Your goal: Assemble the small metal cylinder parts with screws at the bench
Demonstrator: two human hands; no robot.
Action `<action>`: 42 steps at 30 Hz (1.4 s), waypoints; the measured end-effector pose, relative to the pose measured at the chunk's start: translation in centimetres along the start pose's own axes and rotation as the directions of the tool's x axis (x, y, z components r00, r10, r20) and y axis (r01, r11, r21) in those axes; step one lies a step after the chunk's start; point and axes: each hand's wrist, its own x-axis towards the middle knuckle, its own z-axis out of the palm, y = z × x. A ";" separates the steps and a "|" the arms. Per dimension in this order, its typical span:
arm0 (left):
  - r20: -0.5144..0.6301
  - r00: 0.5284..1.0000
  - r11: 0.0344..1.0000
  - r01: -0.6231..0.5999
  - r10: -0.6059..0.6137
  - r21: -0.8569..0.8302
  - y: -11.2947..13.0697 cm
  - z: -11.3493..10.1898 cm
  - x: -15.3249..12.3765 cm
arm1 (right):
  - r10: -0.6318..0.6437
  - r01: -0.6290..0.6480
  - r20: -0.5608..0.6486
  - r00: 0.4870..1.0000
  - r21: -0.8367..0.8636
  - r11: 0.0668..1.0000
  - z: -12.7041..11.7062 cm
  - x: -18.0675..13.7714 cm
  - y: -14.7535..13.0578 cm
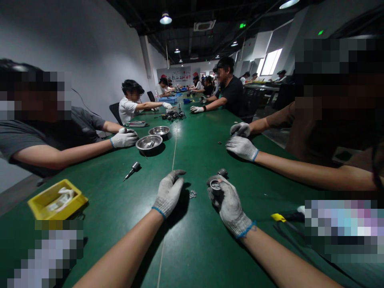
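My right hand point(232, 204), in a white knit glove with a blue cuff, is closed around a short, hollow metal cylinder point(215, 185). The cylinder's open end faces me, and I cannot make out what sits inside it. Just beyond those fingers lies another dark metal cylinder point(222, 173). My left hand point(169, 192), gloved the same way, hovers or rests at the table's middle, fingers stretched out to the right, nothing visible in them. Between both hands is a small cluster of several metal rings point(193, 194) on the green table point(192, 248).
At left lie a metal shaft with a thick head point(132, 171) and a yellow bin point(58, 200) with white bags. Two steel bowls point(149, 144) stand farther back. Co-workers' gloved hands point(242, 148) work at both sides. A yellow-tipped cable point(278, 217) lies right.
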 end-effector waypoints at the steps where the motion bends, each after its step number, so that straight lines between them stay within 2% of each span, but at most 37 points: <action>1: -0.006 1.000 1.000 -0.006 0.006 0.016 0.0 0.0 0.0 | 0.000 0.000 -0.006 1.000 0.009 1.000 0.0 0.0 0.0; 5: -0.043 0.999 0.998 0.007 -0.004 0.067 0.0 -0.2 -0.1 | 0.018 -0.018 -0.020 1.000 0.005 1.000 0.1 0.0 -0.1; 11: -0.168 0.984 0.990 0.072 -0.051 0.123 -0.2 -0.4 0.1 | 0.004 -0.004 -0.004 1.000 -0.020 1.000 0.1 -0.1 -0.3; 19: -0.195 0.981 0.968 0.051 -0.002 0.247 -0.1 -0.4 -0.1 | -0.020 0.019 -0.011 1.000 -0.101 0.995 0.2 0.0 -0.4; 22: -0.271 0.963 0.957 0.080 -0.002 0.278 -0.1 -0.4 -0.1 | -0.016 0.015 -0.008 1.000 -0.133 0.991 0.2 -0.1 -0.6; 24: -0.328 0.944 0.951 0.064 0.041 0.303 0.1 -0.4 -0.3 | -0.002 0.000 -0.020 1.000 -0.135 0.991 0.2 -0.1 -0.6; 27: -0.341 0.918 0.926 -0.069 0.204 0.370 0.4 -0.1 -0.9 | 0.003 -0.009 -0.045 0.999 -0.124 0.992 0.2 -0.1 -0.5; 30: -0.276 0.873 0.849 -0.242 0.402 0.469 0.6 0.1 -1.5 | 0.001 -0.007 -0.053 0.999 -0.118 0.993 0.2 -0.1 -0.4; 32: -0.191 0.819 0.760 -0.379 0.542 0.528 0.6 0.3 -1.9 | 0.007 -0.013 -0.049 0.999 -0.117 0.993 0.2 -0.1 -0.5; 33: -0.132 0.776 0.692 -0.455 0.617 0.560 0.5 0.3 -2.1 | 0.012 -0.017 -0.046 0.999 -0.116 0.993 0.2 -0.2 -0.5; 35: 0.020 0.650 0.499 -0.601 0.759 0.624 0.6 0.5 -2.6 | 0.020 -0.025 -0.049 0.999 -0.111 0.993 0.3 -0.2 -0.6; 37: 0.155 0.517 0.299 -0.686 0.842 0.663 0.7 0.9 -3.2 | 0.035 -0.042 -0.080 0.996 -0.090 0.995 0.4 -0.2 -0.6; 38: 0.188 0.477 0.243 -0.701 0.858 0.670 0.7 1.1 -3.5 | 0.045 -0.053 -0.098 0.994 -0.078 0.996 0.4 -0.2 -0.6; 39: 0.198 0.463 0.221 -0.701 0.864 0.678 0.7 1.4 -3.6 | 0.056 -0.064 -0.110 0.992 -0.071 0.995 0.5 -0.2 -0.6; 40: 0.190 0.473 0.227 -0.689 0.860 0.689 0.6 1.6 -3.7 | 0.064 -0.073 -0.122 0.990 -0.066 0.995 0.5 -0.2 -0.5; 42: 0.141 0.533 0.279 -0.629 0.834 0.726 0.3 1.9 -3.5 | 0.070 -0.079 -0.124 0.990 -0.071 0.994 0.4 -0.2 -0.4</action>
